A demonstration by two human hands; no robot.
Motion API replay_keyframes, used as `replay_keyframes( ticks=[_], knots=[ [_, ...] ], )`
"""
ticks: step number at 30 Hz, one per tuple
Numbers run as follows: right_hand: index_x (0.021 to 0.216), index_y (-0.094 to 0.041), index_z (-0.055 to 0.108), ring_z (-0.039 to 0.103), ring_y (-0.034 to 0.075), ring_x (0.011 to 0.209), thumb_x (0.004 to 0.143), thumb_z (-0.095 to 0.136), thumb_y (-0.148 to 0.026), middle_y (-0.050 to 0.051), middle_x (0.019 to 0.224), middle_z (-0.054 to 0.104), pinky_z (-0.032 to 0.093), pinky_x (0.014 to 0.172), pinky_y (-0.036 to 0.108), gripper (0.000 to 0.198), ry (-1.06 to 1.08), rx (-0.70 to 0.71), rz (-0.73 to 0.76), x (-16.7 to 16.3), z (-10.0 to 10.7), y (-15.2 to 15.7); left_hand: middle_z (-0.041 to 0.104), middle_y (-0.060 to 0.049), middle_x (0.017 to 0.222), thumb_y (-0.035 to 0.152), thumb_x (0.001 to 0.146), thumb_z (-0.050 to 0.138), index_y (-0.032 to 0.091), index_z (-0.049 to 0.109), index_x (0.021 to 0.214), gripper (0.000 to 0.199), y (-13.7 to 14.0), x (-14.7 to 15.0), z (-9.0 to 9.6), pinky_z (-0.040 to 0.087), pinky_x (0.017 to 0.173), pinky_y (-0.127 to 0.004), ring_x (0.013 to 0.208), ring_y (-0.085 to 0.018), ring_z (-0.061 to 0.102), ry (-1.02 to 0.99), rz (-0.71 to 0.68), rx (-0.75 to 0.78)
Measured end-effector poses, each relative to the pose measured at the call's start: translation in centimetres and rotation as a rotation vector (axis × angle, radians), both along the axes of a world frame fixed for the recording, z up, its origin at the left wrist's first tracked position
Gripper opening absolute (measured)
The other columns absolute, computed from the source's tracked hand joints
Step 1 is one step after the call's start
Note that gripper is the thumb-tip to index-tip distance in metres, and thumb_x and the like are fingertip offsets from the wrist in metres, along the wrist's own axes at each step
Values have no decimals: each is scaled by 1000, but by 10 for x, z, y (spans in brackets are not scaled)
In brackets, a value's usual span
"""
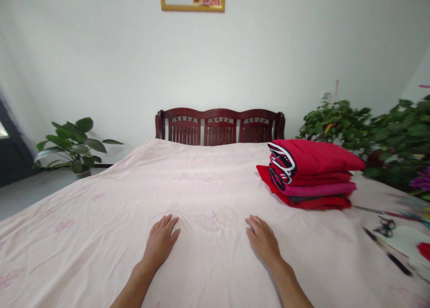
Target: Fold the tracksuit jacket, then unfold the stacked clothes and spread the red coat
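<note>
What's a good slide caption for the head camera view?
Left hand and right hand rest on a flowered cloth, folded red fabric stacked to the right.

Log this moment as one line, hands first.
left hand: open, palm down on pink floral cloth | right hand: same | stacked folded red clothes: right side, untouched

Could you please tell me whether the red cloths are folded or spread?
Folded: the red cloths lie stacked on the pale pink sheet, with rounded folds showing at one end.
</note>
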State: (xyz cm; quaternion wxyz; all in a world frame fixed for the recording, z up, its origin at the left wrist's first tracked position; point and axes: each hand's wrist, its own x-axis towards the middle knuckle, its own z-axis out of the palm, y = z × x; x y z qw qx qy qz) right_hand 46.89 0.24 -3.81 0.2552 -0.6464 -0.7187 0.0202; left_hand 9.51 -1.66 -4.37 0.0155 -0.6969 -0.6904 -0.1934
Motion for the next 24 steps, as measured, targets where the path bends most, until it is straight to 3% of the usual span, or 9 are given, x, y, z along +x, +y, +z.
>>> replay_keyframes(
  ticks=[18, 21, 24],
  knots=[
    [125, -20, 68, 48, 25, 137, 91, 43, -20, 8, 141, 60, 31, 118, 44, 43, -8, -14, -5, -4, 1, -2, 55, -7, 147, 34, 95, 47, 24, 60, 135, 43, 6, -5, -3, 35, 115, -45, 141, -27, 44, -9, -52, 10],
    [123, -21, 69, 48, 25, 137, 88, 46, -22, 8, 141, 60, 30, 119, 44, 42, 51, -7, 10, -1, -5, 3, 56, -7, 147, 34, 96, 46, 24, 60, 136, 44, 7, -6, -4, 35, 115, -45, 140, -27, 45, -3, -56, 9],
    [121, -19, 69, 54, 23, 130, 82, 49, -25, 10, 135, 64, 36, 115, 41, 44, 255, -16, 15, 12, -11, 15, 55, -7, 147, 34, 96, 45, 24, 60, 136, 44, 8, -7, -4, 36, 115, -45, 140, -28, 45, 5, -61, 6]
  ],
)
